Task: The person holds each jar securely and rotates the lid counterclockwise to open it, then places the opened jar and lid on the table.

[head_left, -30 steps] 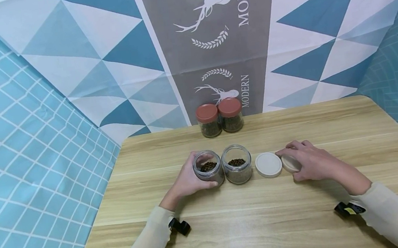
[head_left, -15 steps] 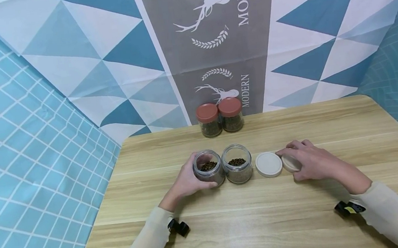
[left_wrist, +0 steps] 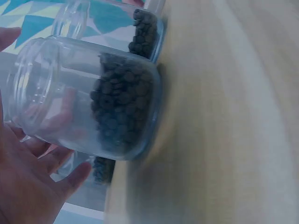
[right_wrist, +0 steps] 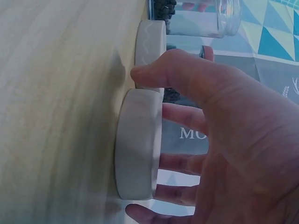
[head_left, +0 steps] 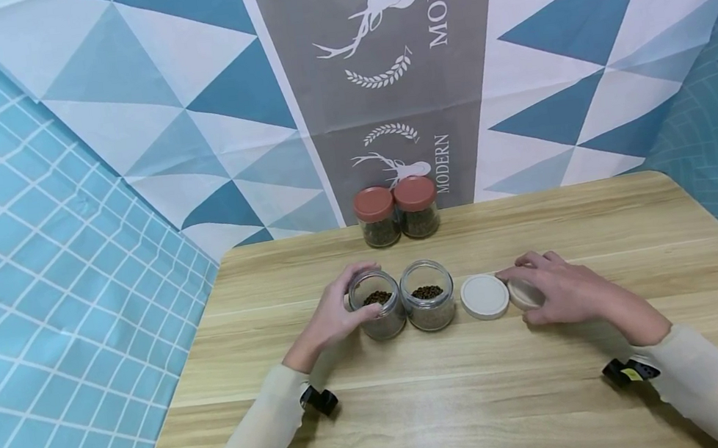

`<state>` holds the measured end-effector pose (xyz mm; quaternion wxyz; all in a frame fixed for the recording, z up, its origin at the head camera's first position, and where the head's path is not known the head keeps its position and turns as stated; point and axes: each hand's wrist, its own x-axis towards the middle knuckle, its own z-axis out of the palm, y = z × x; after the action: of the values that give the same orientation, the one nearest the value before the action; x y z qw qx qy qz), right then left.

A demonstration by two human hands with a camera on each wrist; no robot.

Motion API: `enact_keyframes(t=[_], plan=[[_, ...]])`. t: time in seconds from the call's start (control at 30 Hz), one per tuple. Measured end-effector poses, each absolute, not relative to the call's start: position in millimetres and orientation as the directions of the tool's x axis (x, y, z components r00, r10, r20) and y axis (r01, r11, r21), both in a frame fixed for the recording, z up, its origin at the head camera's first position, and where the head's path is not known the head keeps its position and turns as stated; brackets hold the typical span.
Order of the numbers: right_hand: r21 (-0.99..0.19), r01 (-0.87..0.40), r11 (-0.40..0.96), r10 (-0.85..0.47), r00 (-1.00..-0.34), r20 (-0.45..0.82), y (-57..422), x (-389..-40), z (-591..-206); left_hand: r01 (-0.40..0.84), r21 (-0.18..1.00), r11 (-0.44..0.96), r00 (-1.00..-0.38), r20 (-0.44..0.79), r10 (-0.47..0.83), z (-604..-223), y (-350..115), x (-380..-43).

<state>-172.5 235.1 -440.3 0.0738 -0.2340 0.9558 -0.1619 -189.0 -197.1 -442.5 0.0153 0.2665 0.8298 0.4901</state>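
Two lidless glass jars stand side by side on the table, each with a layer of small dark brown pellets. My left hand [head_left: 336, 311] is around the mouth of the left jar [left_wrist: 126, 102], fingers spread behind it and thumb in front. In the left wrist view the thumb stands apart from the glass. The right jar [head_left: 430, 312] is beside it. A pale round lid [head_left: 485, 297] lies on the table. To its right, my right hand [head_left: 562, 289] is over a second pale lid [right_wrist: 138, 144], fingers loosely spread and the thumb off its side.
Two jars with red lids, a left one [head_left: 376, 218] and a right one [head_left: 417, 208], stand at the table's back edge against the patterned wall cloth [head_left: 396, 86]. The wooden table [head_left: 446, 406] extends in front of the hands.
My left hand has loosened and risen along the left jar, its thumb moving up toward the rim. My right hand has shifted very slightly over the lid. Jars and lids stay put.
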Motion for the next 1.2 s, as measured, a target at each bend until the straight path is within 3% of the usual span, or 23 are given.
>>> enact_keyframes(t=[0.73,0.93,1.2], plan=[[-0.323,-0.445,0.835,-0.471,-0.882,-0.001,235,-179,-410,0.497,0.726,0.475,-0.844,0.277,0.46,-413,-191,-197],[-0.324,-0.448,0.833,-0.468,-0.884,0.018,232,-184,-410,0.449,0.614,0.649,-0.892,0.269,0.364,-412,-193,-193],[-0.329,-0.426,0.843,-0.444,-0.896,0.022,230,-185,-406,0.428,0.451,0.783,-0.902,0.267,0.34,-411,-199,-193]])
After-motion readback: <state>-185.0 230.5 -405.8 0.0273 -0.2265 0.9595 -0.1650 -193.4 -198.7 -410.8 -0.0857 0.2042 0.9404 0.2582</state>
